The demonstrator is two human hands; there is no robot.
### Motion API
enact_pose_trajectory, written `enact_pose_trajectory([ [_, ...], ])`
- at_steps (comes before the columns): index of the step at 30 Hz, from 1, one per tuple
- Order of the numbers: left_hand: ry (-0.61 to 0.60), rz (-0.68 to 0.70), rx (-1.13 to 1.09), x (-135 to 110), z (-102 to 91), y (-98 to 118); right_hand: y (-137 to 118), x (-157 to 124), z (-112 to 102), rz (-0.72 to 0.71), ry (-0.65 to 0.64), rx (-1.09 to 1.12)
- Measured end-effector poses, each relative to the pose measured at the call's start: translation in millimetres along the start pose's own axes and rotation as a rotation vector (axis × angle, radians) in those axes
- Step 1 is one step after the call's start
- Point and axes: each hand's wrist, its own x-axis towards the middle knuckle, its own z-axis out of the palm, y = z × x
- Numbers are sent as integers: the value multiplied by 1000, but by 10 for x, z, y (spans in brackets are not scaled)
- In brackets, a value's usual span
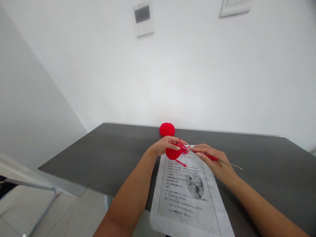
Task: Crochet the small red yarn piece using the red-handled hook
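Between the thumb and fingers of my left hand (165, 144) is a red crocheted piece (173, 153), with a short yarn tail hanging below it. Loose red loops of yarn (184, 149) stick out at its right side. My right hand (214, 159) is closed around the red handle of a crochet hook (229, 164). One metal end of the hook reaches the yarn loops; the other points out to the lower right. Whether the tip sits inside a loop is too small to tell. A ball of red yarn (167, 129) rests just behind my left hand.
Under my hands a printed sheet (182, 204) lies on the dark grey table (103, 158) and hangs over its front edge. A white wall (123, 82) with a wall panel (143, 19) stands behind the table. At the lower left is a metal-framed piece of furniture (46, 204).
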Motion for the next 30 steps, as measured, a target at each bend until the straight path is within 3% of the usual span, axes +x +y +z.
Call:
enact_pose_trajectory([
  [7, 2, -32, 31, -2, -47, -14, 7, 11, -15, -104, -61, -11],
  [17, 18, 0, 82, -37, -18, 36, -41, 48, -98, -46, -160, -23],
  [24, -33, -28, 74, -32, -51, 1, -22, 7, -46, -197, -115, -93],
  [30, -14, -21, 70, -31, -60, -5, -21, 33, -87, -143, -175, -62],
])
